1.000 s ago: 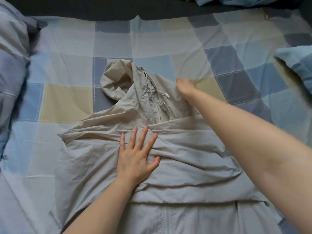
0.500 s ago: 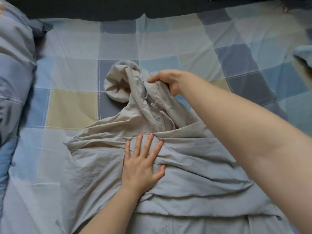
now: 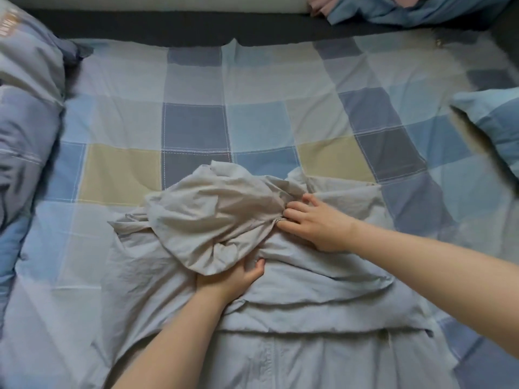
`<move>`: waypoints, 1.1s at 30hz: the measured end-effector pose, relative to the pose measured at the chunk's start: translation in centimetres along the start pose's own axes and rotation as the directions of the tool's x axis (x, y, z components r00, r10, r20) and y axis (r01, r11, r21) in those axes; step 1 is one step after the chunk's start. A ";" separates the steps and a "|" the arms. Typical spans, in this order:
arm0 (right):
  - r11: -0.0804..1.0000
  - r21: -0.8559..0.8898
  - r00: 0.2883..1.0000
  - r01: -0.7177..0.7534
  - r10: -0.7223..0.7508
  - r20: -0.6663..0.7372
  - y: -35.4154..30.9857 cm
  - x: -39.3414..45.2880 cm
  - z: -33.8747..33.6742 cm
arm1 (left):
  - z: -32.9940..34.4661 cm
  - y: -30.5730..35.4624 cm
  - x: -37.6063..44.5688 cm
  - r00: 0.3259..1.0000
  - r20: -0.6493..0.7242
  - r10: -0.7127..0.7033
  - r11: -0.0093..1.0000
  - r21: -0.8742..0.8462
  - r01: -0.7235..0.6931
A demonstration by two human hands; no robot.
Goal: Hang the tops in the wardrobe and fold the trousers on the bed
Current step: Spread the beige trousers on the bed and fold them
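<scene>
Beige-grey, thin and heavily creased: hooded jacket [image 3: 280, 279] spread on the checked bedsheet [image 3: 196, 88], hood [image 3: 219, 220] flipped over onto the body. Left hand [image 3: 233, 279] flat beneath the hood's near edge, fingers hidden, grasp impossible to tell. Right hand [image 3: 317, 223] pinching the hood's right edge, fingers curled. Far left, pillow [image 3: 28, 88] with orange lettering, too blurred to read.

You have 1 head view, looking forward and steeply down from above the near edge of the checked bedsheet [image 3: 193, 127], close over it, facing the dark bed frame [image 3: 168, 29] along the sheet's far side at the top.
</scene>
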State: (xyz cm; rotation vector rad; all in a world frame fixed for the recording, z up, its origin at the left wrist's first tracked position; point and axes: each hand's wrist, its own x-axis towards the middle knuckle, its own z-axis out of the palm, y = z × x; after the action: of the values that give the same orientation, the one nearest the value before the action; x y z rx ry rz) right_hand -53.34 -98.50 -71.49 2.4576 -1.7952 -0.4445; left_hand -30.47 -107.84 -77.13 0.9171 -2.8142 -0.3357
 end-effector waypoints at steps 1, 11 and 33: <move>0.997 0.004 0.995 -0.081 0.081 0.059 -0.2 0.0 -0.3 | -0.2 0.0 0.0 1.000 0.003 -0.013 1.000 0.022 0.013; 0.322 0.402 0.423 -0.857 0.886 0.191 -6.3 2.7 -5.8 | -2.0 0.2 -1.6 1.000 0.001 0.030 1.000 -0.007 -0.030; -0.689 0.725 0.282 -0.028 0.690 0.667 -8.9 2.1 -7.0 | -9.4 -6.0 3.1 0.752 0.287 -0.593 0.419 -0.687 0.593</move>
State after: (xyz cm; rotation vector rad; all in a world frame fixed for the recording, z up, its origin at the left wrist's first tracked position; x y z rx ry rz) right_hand -42.66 -98.44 -67.22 -0.0364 -3.0420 2.4124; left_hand -27.51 -115.86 -69.43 1.5958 -1.8328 -1.4547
